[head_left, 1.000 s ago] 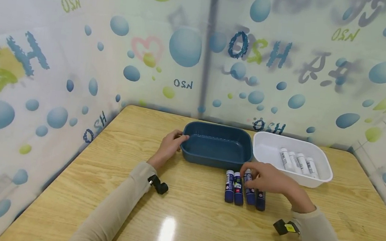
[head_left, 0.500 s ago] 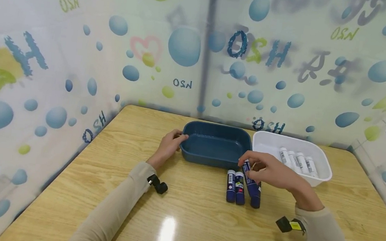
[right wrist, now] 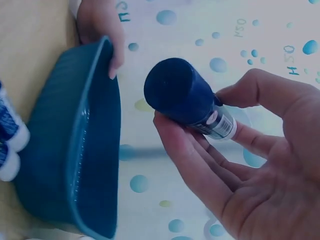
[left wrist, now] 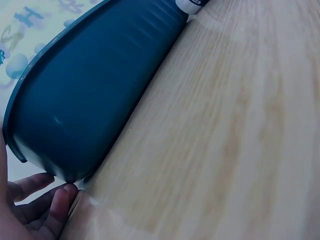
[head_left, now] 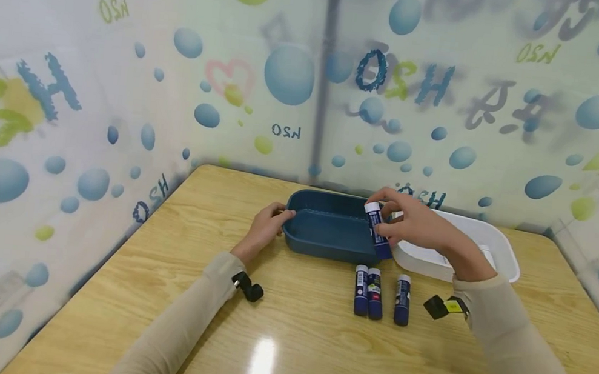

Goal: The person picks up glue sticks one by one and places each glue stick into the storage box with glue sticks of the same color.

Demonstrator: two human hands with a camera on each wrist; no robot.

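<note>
Hands at the blue tray, one glue stick lifted over it.
Left hand [head_left: 264,230] grips the left rim of the blue tray [head_left: 326,246] on the wooden desk [head_left: 288,344], fingers curled over its edge. Right hand [head_left: 413,223] pinches a blue glue stick [head_left: 376,230] held tilted above the tray's right end. Three more blue glue sticks [head_left: 378,291] lie on the desk just in front of the tray. Beside the tray on the right, touching it, sits a white tray [head_left: 500,260].
</note>
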